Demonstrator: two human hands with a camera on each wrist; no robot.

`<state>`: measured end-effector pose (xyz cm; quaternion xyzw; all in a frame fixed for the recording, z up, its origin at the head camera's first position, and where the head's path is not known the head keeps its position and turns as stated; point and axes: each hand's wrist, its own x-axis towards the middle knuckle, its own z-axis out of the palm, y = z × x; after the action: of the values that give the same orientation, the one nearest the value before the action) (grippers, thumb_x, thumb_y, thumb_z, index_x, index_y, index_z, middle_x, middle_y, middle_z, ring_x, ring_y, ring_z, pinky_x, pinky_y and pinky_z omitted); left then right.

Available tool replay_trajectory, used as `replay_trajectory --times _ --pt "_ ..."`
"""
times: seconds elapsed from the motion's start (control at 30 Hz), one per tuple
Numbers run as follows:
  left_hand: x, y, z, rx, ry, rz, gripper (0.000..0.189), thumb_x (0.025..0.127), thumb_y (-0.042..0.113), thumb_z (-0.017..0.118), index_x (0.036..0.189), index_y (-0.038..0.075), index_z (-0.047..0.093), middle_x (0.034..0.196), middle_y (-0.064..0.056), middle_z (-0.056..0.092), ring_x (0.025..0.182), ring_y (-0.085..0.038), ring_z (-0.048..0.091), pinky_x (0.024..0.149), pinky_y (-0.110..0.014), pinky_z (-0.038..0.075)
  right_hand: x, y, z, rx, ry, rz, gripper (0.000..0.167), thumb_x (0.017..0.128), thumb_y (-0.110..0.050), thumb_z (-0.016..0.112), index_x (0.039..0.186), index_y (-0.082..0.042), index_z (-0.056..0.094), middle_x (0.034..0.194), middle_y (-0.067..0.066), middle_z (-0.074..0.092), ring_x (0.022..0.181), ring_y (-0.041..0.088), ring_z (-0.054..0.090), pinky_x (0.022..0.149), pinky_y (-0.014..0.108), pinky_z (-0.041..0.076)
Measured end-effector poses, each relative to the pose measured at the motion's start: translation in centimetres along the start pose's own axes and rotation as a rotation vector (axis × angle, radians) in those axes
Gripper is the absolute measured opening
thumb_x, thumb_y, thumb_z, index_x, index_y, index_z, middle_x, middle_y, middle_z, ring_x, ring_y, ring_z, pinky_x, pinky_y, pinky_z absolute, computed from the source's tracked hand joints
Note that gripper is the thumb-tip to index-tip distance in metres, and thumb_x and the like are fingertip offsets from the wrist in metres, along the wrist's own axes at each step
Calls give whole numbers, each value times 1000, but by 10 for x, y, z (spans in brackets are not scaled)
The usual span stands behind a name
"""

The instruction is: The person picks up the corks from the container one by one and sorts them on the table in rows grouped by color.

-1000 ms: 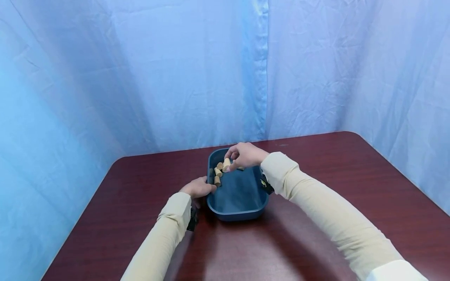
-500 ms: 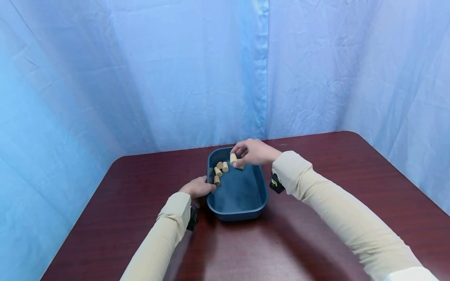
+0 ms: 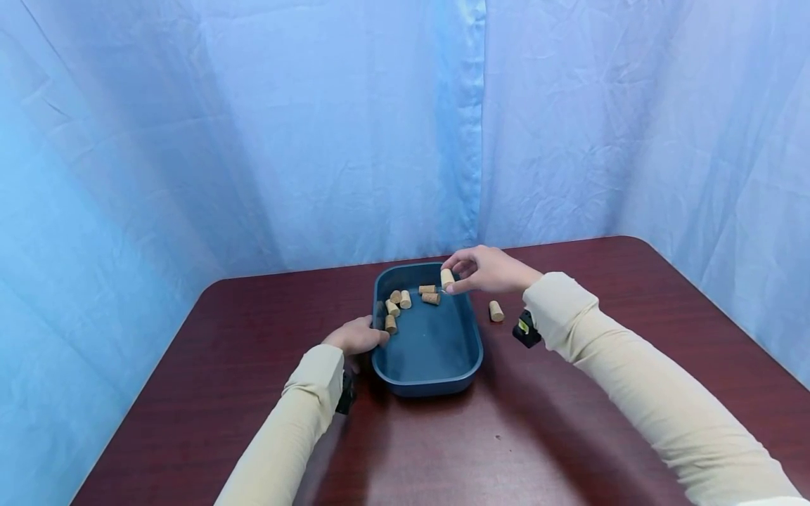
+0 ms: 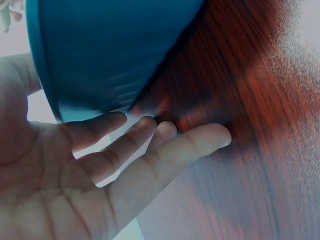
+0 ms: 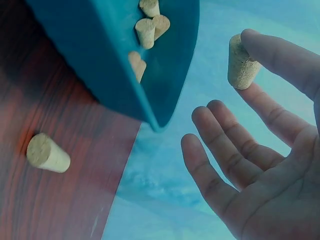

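A tapered cork stopper (image 3: 447, 278) is pinched between the thumb and index finger of my right hand (image 3: 490, 269), held up over the right rim of a deep blue bin (image 3: 430, 388). The right wrist view shows this cork at the fingertips, the other fingers spread away from it. My left hand (image 3: 357, 336) holds the bin's left wall, thumb over the rim and fingers along the outside. Inside the bin, several corks (image 3: 392, 308) cluster by the left wall. Two more corks (image 3: 431, 298) lie toward the back.
Another cork (image 3: 496, 311) lies on the reddish-brown table (image 3: 253, 337), just right of the bin. Behind the table's far edge hang pale blue curtains (image 3: 342, 140). Small specks (image 3: 498, 437) show on the table in front of the bin.
My right hand has lifted its cork up and to the right, from beside the left cluster to the right rim. The cork on the table has come into view. My left hand stays put.
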<state>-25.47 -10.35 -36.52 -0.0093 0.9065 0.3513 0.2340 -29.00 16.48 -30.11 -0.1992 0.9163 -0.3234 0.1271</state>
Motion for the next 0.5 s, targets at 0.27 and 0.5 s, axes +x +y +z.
replay_trajectory --times 0.27,0.5 --pt "0 -1 0 20 1 16 52 97 16 54 143 -4 45 131 -27 57 90 -38 66 71 -52 60 -8 19 -6 23 22 21 49 97 -26 71 139 -6 59 136 20 59 129 37 53 102 54 47" --pt "-1 0 0 26 -2 23 51 96 16 54 143 -5 45 129 -27 58 87 -37 66 69 -51 60 -17 35 -9 37 50 32 48 97 -25 70 138 -5 59 134 21 60 127 38 55 102 54 47"
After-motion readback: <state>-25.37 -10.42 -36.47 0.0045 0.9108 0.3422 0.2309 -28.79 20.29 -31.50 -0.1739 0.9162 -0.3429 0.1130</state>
